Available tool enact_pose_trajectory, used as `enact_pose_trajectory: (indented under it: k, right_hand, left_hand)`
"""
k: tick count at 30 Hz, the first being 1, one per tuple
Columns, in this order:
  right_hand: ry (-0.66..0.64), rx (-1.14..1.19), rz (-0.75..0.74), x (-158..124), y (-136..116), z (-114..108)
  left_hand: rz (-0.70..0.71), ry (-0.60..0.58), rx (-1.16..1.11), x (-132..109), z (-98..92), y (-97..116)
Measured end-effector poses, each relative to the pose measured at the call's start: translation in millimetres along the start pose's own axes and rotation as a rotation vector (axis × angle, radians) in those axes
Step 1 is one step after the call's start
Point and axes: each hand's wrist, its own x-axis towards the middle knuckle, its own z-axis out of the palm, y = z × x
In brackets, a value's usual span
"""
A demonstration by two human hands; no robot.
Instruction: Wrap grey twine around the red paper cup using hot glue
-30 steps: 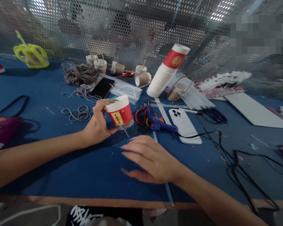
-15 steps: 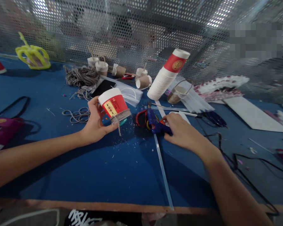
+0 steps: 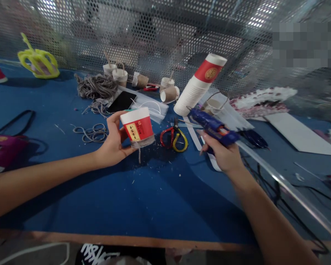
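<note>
My left hand (image 3: 115, 141) is closed around a red and white paper cup (image 3: 140, 126), tilted, with grey cord wound round its lower end and a short tail hanging down. In my right hand (image 3: 220, 152) is a blue glue gun (image 3: 213, 126), its nozzle pointing left toward the stack of paper cups. A long clear glue stick (image 3: 281, 180) sticks out of its back. Between my hands, scissors (image 3: 173, 138) with red and yellow handles lie on the blue table (image 3: 154, 198). A white strip (image 3: 193, 133) lies under the glue gun.
A leaning stack of paper cups (image 3: 200, 84) stands at the back. Behind are grey cord (image 3: 96, 86), a black phone (image 3: 123, 102) and several small brown cups. Black cables (image 3: 278, 195) run at right. A purple bag-like object (image 3: 7, 151) lies left. Perforated metal (image 3: 154, 36) borders the back.
My right hand has picked up the glue gun from over the scissors and moved it right, swinging the glue stick round. The cup in my left hand has shifted slightly right.
</note>
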Motion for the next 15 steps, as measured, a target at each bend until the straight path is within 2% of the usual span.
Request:
enact_pose_trajectory:
  k: [2,5,10,15]
  right_hand:
    - [-0.045,0.190,0.046,-5,-3,3]
    - [-0.162,0.310,0.103,-16,-10,8]
    - [-0.452,0.255,0.196,-34,-24,19]
    - [-0.454,0.289,0.119,-39,-31,24]
  left_hand:
    - [0.029,-0.024,0.004,1,-0.3,1]
    - [0.048,-0.068,0.036,2,-1.6,3]
    - [0.007,-0.105,0.051,1,-5.2,3]
    - [-0.012,-0.114,0.078,-1,-6.6,6]
